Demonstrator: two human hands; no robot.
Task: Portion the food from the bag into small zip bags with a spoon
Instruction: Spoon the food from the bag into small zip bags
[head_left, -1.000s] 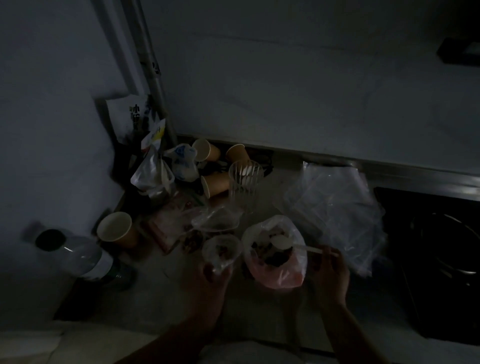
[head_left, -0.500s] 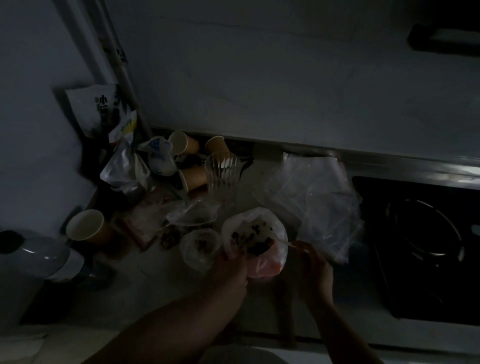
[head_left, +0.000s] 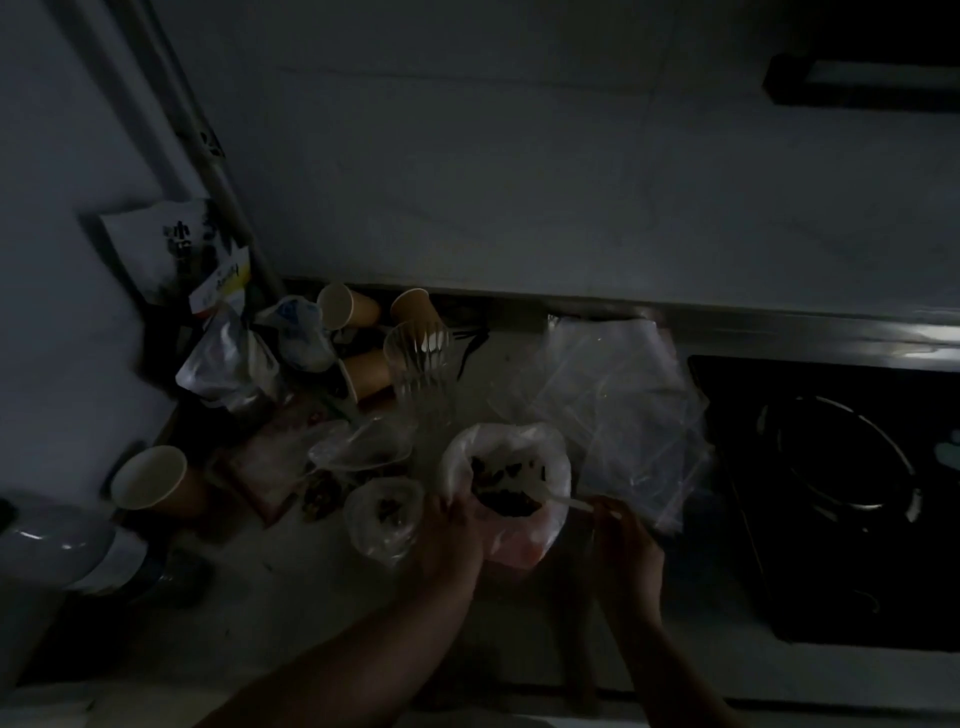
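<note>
Head view, very dim: left hand (head_left: 457, 525) grips the near rim of the food bag (head_left: 511, 483) on the counter (head_left: 291, 613), holding its mouth wide, dark food visible inside. Right hand (head_left: 621, 540) pinches the handle of the white spoon (head_left: 563, 501), whose bowl sits down in the food. Small zip bag (head_left: 384, 514) stands just left of the food bag with its mouth spread and some food inside; stack of clear bags (head_left: 623, 405) lies right of it, beside the stove (head_left: 841, 483).
</note>
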